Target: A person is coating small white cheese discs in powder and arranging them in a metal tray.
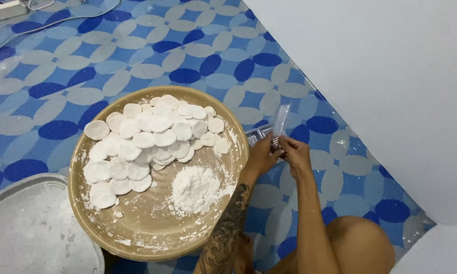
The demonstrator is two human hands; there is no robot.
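Both hands, left hand (261, 155) and right hand (295, 152), pinch a clear plastic tray (279, 124), fingers closed, at three o'clock of the round tray (152, 243) of dough discs (147, 139).

Blue patterned floor (152, 56), round tray (157, 238), metal lid (30, 228)

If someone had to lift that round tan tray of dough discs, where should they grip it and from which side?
Probably by the raised rim, two hands on opposite sides, at the bare near edge of the tray. The discs crowd the far half and overhang the rim there; the flour pile lies loose, so keep it level.

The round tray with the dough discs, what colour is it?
Light brown tray, dusted with white flour; head view.
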